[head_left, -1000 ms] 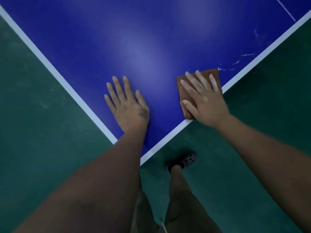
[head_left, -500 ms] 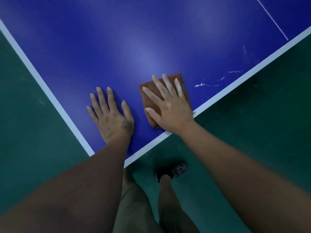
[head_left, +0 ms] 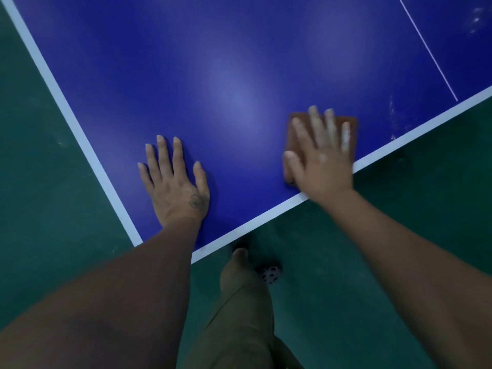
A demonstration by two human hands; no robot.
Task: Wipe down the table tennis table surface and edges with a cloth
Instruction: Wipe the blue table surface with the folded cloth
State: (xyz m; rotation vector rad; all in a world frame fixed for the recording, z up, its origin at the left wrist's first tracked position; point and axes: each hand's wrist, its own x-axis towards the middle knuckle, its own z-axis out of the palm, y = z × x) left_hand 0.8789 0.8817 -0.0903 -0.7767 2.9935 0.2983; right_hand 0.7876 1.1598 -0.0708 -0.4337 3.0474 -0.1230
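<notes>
A corner of the blue table tennis table [head_left: 226, 75] with white edge lines fills the upper view. A folded brown cloth [head_left: 348, 129] lies flat on the blue surface, close to the right-hand white edge line. My right hand [head_left: 319, 155] presses on the cloth with straight, spread fingers and covers most of it. My left hand [head_left: 175, 182] rests flat on the bare table near the corner, fingers spread, holding nothing. White smudges [head_left: 392, 121] mark the surface to the right of the cloth.
Green floor [head_left: 53, 182] surrounds the table corner on both sides. My leg in khaki shorts [head_left: 239, 315] and a dark perforated shoe [head_left: 270, 274] stand on the floor just below the table's corner. A thin white centre line [head_left: 428, 51] runs across the far right.
My right hand has slid the cloth to the right along the near edge, away from my left hand. The left hand stays planted near the corner.
</notes>
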